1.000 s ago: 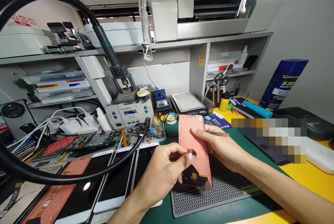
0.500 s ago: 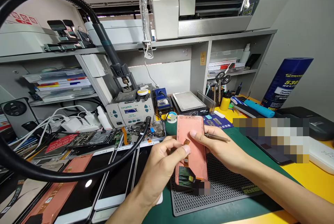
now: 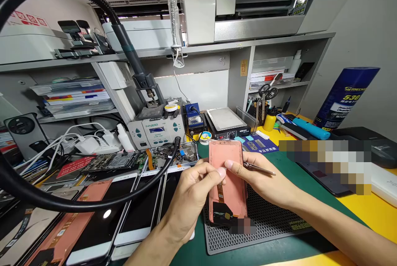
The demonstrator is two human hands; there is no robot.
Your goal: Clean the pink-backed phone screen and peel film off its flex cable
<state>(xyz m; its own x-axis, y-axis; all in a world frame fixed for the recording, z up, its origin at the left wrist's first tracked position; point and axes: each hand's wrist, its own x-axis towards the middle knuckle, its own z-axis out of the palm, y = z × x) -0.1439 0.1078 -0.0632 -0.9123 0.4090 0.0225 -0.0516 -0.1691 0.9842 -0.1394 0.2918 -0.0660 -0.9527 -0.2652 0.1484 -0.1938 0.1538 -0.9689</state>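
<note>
Both hands hold a phone screen (image 3: 233,193) upright above a grey perforated mat (image 3: 263,220), its pink back towards me. My left hand (image 3: 189,195) is closed at its left edge, thumb and fingertips pressed together over the upper end of a brown flex cable (image 3: 220,191); the cable's tip is hidden. With its thumb on the pink surface, my right hand (image 3: 259,175) grips the right edge, fingers behind. A slim dark metal tool, perhaps tweezers (image 3: 262,169), is tucked in that hand and points right. A black patch covers the panel's lower end.
At left lie several phone screens (image 3: 136,212) under a looping black hose (image 3: 93,210). Behind are a tray of small parts (image 3: 186,156), a grey station (image 3: 156,129) and a heating plate (image 3: 225,119). A blue spray can (image 3: 345,98) stands at right. Part of the right side is blurred out.
The left thumb and fingertips have shifted slightly up the panel, closer to the right thumb, and now cover the cable's end. The panel is tilted slightly differently; the view has shifted a little.
</note>
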